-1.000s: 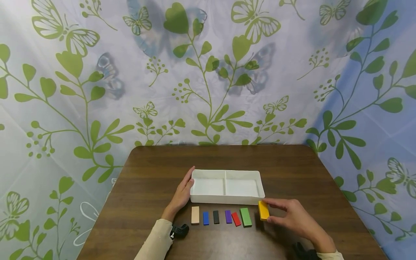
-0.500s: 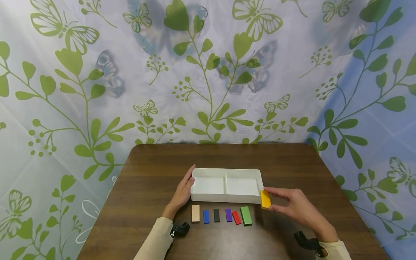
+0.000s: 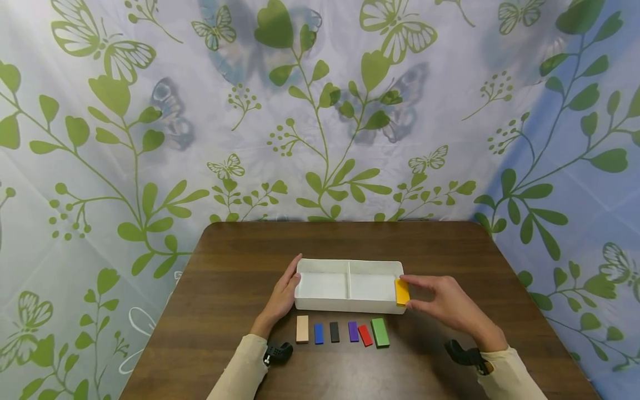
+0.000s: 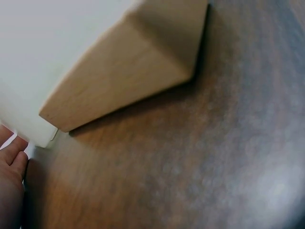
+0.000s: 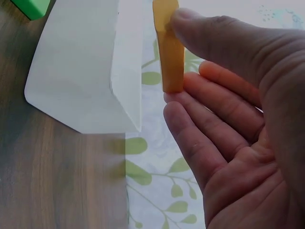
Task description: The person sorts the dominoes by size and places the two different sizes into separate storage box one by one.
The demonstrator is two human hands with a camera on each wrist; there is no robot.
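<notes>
A white two-compartment tray (image 3: 327,305) stands on the brown table. My left hand (image 3: 280,297) rests along its left end, with straight fingers against the side. Between the thumb and fingers of my right hand (image 3: 452,308) is a yellow block (image 3: 402,293), held over the tray's right end. In the right wrist view the yellow block (image 5: 171,59) is raised above the tray's rim. In front of the tray lie a tan block (image 3: 302,329), a blue block (image 3: 318,334), a black block (image 3: 334,332), a purple block (image 3: 353,331), a red block (image 3: 365,335) and a green block (image 3: 380,333).
A divider (image 3: 349,280) splits the tray into left and right compartments. The wooden table (image 3: 240,244) reaches back to a hanging cloth (image 3: 320,111) printed with leaves and butterflies. Black wrist devices (image 3: 280,353) are worn on both forearms.
My right hand has carried the yellow block up and away from the front right of the tray to over its right end. My left hand stays at the tray's left side.
</notes>
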